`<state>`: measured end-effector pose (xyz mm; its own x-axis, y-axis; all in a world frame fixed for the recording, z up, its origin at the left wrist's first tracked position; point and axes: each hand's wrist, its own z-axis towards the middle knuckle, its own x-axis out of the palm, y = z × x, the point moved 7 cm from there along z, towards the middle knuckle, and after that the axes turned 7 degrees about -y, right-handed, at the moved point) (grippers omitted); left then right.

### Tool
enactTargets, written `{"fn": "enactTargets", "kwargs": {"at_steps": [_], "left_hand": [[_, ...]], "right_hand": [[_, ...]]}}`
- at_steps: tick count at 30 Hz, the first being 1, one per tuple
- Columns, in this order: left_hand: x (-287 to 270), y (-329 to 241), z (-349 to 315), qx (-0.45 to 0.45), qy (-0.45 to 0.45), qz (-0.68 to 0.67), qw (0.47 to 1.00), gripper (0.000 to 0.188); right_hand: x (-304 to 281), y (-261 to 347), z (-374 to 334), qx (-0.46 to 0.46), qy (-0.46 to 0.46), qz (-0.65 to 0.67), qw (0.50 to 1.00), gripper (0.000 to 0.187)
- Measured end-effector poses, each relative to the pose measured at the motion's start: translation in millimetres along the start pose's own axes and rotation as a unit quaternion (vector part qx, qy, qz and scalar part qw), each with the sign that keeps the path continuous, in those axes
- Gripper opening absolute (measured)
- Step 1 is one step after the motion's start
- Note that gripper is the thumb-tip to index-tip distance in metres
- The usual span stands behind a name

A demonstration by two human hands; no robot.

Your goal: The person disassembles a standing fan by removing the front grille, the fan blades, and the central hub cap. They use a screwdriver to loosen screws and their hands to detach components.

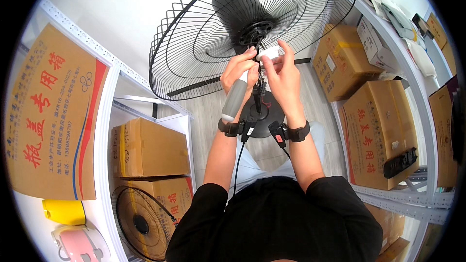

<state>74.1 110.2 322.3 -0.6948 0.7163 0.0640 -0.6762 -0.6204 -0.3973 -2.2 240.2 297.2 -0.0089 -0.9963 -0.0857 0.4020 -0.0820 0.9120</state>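
My left hand (239,70) is closed round a grey-handled tool (235,98), whose butt end points down toward me. Its working end is hidden by my fingers. Beside it, my right hand (281,70) pinches a small white round piece (272,52) between thumb and fingers. Both hands meet just below the hub of a large black standing fan. Its wire grille (194,51) tilts above them, with blades showing through. Under my hands the fan's pole (258,102) runs down to a round black base (264,123) between my legs.
On the left, a white metal shelf (104,131) holds cardboard boxes (153,148) and a pink appliance (80,242). A smaller fan grille (141,224) leans there. More boxes (376,131) fill the right shelf, with a black remote-like object (400,162). Cables hang from my wristbands.
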Motion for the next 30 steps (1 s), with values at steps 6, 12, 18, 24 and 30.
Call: {"fn": "enactTargets", "kwargs": {"at_steps": [6, 12, 18, 24, 30], "left_hand": [[0.5, -1.6, 1.2, -0.004, 0.011, -0.008, 1.0, 0.008], [-2.0, 0.8, -0.9, -0.008, -0.013, -0.013, 1.0, 0.019], [-9.2, -6.5, -2.8, -0.018, -0.005, -0.005, 1.0, 0.02], [-13.9, -31.2, -6.6, -0.017, -0.008, -0.026, 0.999, 0.02], [-22.3, -40.1, -15.8, 0.022, -0.026, 0.023, 0.999, 0.006]], "right_hand": [[-11.8, 20.5, -5.4, -0.177, -0.096, -0.127, 0.971, 0.057], [-0.6, -5.0, -0.3, 0.022, 0.0, 0.015, 1.0, 0.061], [-12.0, 29.7, -6.7, -0.187, -0.099, -0.12, 0.97, 0.055], [-7.7, 6.2, -1.2, -0.05, -0.024, -0.1, 0.993, 0.062], [-11.6, 35.7, -12.1, -0.23, -0.105, -0.158, 0.955, 0.056]]}}
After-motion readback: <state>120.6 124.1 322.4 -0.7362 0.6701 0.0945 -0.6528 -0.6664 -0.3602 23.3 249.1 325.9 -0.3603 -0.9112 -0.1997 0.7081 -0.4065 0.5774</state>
